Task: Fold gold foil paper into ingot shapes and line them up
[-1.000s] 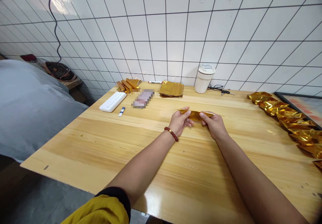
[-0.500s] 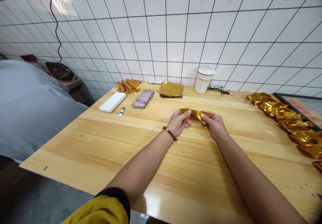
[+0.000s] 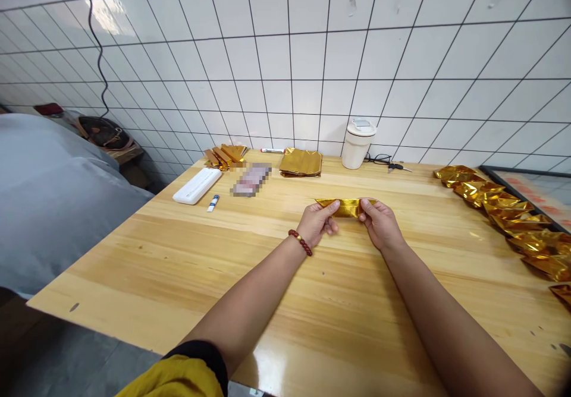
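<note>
A folded strip of gold foil paper (image 3: 347, 207) is held just above the wooden table (image 3: 232, 266), a little beyond its middle. My left hand (image 3: 317, 223), with a red bead bracelet at the wrist, pinches the strip's left end. My right hand (image 3: 379, 223) pinches its right end. Both hands are closed on the foil, thumbs on top.
A stack of flat gold sheets (image 3: 302, 162) and a pile of folded gold strips (image 3: 225, 156) lie at the back by the tiled wall. A white cup (image 3: 357, 143), keys (image 3: 398, 167), a white case (image 3: 197, 185) and a small tube (image 3: 213, 202) sit nearby. Finished gold foil pieces (image 3: 508, 216) line the right edge.
The foil strip is flatter and straighter between my hands than before. The view has shifted slightly downward; my hands stay in nearly the same place.
</note>
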`<state>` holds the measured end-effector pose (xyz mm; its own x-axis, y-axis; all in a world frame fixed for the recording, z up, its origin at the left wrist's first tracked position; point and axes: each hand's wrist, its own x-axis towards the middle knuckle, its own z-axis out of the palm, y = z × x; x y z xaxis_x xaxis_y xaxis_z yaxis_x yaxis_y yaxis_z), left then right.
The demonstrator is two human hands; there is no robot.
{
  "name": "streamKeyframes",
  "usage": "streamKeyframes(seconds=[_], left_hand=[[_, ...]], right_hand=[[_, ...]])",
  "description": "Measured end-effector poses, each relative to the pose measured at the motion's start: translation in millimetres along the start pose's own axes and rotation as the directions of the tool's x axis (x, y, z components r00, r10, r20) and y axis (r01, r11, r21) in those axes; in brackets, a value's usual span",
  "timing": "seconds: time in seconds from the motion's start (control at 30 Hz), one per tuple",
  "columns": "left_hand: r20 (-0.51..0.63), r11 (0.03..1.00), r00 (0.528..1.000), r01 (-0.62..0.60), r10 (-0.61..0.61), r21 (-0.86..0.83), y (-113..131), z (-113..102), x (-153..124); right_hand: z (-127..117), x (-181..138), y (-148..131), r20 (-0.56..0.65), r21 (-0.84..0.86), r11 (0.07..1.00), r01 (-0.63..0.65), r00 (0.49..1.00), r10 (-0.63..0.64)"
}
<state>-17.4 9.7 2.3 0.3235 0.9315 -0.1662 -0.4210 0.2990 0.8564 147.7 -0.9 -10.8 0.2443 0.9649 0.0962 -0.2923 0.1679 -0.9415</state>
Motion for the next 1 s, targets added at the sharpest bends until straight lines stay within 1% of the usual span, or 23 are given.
streamKeyframes(seconds=[0.07,0.17,0.33,0.43,0.53,0.67,0.77,0.93,1.0], left_hand=[[0.002,1.0,1.0,0.008,-0.008,0.029,0.2,1.3,-1.6],[-0.018,1.0,1.0,-0.005,0.005,0.011,1.3,1.9,-2.8],[-0.107,0.996,0.993,-0.065,0.059,-0.053,1.5,1.2,-1.9],[-0.144,0.994,0.985,-0.101,0.093,-0.044,-0.1,0.7,-1.2],[-0.147,0.99,0.981,-0.137,0.131,-0.037,-1.3,0.1,-0.8],[-0.152,0.988,0.978,-0.149,0.14,-0.048,-2.3,-0.7,-0.5],[-0.133,0.986,0.979,-0.161,0.155,-0.04,-3.3,-0.6,-0.7],[-0.022,0.99,0.989,-0.144,0.144,0.004,-4.4,0.8,-2.0],[0.018,0.99,0.99,-0.138,0.137,0.014,-4.6,1.3,-2.2]], right_hand=[[-0.6,0.7,0.2,-0.011,0.02,1.0,0.001,1.0,-0.001],[-1.0,0.1,1.0,0.008,0.02,1.0,-0.012,1.0,0.012],[-0.8,-2.2,3.3,0.057,-0.02,0.999,-0.027,0.998,0.028],[-0.9,-2.2,4.2,0.07,-0.04,0.999,-0.02,0.997,0.023],[-1.0,-2.0,4.2,0.084,-0.047,0.999,-0.011,0.996,0.015],[-0.1,-3.9,1.7,0.095,-0.048,0.999,-0.005,0.995,0.009],[0.9,-7.2,-0.5,0.097,-0.048,0.999,-0.011,0.995,0.015],[1.7,-10.6,0.5,0.108,-0.156,0.987,0.027,0.994,-0.011],[1.7,-10.2,1.8,0.101,-0.173,0.984,0.034,0.995,-0.017]])
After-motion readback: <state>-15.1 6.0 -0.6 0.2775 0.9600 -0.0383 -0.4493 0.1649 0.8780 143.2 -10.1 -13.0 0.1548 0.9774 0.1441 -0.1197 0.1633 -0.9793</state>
